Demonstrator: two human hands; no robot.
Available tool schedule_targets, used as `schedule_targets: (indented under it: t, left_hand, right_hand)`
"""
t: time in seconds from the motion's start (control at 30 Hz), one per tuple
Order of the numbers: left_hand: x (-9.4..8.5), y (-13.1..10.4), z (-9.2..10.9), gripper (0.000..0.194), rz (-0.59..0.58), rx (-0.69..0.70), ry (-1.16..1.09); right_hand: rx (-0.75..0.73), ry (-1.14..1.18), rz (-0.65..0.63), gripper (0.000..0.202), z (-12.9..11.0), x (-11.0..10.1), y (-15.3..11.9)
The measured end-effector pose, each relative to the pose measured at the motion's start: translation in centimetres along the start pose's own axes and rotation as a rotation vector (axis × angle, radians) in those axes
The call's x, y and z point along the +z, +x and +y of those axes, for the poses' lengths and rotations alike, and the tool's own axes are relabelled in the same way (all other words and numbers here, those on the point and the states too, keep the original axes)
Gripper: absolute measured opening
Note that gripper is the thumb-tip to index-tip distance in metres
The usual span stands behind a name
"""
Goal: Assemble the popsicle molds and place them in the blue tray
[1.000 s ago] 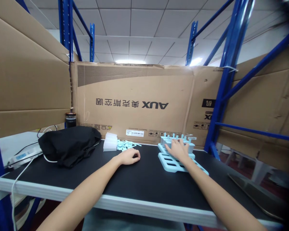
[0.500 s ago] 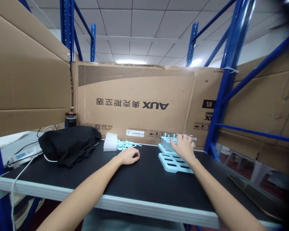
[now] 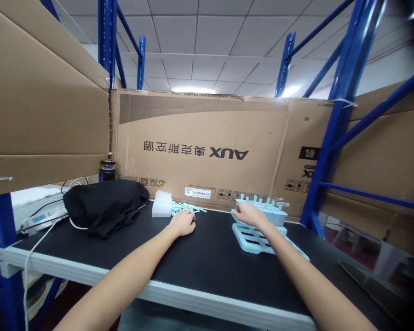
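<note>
Bkgd: brown cardboard panel w/ upside-down AUX print, blue rack posts each side. In front, black tabletop; clock directions from its ctr.

L hand at 11 o'clock, back of hand up, fingers curled in; can't tell if anything's in them. Just beyond it, approx. 11 to 12, loose heap of lt-blue sticks; L of that, white translucent stack.

R hand at 1, at L end of lt-blue block, several pegs upright along its top. R fingers bunched narrow, tips hidden, so can't tell if they grip a peg. Lt-blue slotted frame on near side of block, partly under R forearm.

Black cloth bundle at 10, dark jar behind it; pwr strip at 9 to 10.
</note>
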State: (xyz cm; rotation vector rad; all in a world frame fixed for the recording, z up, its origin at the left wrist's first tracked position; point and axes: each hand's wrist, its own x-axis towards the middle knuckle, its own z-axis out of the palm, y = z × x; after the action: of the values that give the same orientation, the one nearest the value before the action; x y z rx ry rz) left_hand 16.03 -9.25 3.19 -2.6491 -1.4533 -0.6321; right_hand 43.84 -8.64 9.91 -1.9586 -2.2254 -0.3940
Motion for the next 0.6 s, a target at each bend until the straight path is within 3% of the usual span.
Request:
schedule_targets:
  t: [0.1, 0.2, 0.27, 0.43, 0.6]
  left_hand:
    - [0.1, 0.0, 0.1, 0.023, -0.001, 0.009, -0.002]
    - [-0.5, 0.0, 0.0, 0.022, 0.036, 0.011, 0.043]
    - [-1.7, 0.1, -0.2, 0.021, 0.104, -0.018, 0.099]
    - [-6.6, -0.7, -2.0, 0.027, 0.337, -0.185, 0.231]
    - [-9.2, -3.4, -4.5, 0.051, 0.279, -0.303, 0.252]
  right_hand:
    - [-0.242, 0.040, -0.019, 0.030, -5.4, -0.2, 3.1]
    - [-0.361, 0.043, -0.083, 0.035, -10.1, 1.0, 5.5]
    - [-0.397, 0.019, -0.131, 0.036, -12.0, 2.0, 6.2]
    - [-0.407, -0.038, -0.172, 0.027, -12.2, 3.4, 6.1]
    - [-0.417, -0.028, -0.166, 0.028, -10.7, 3.2, 5.9]
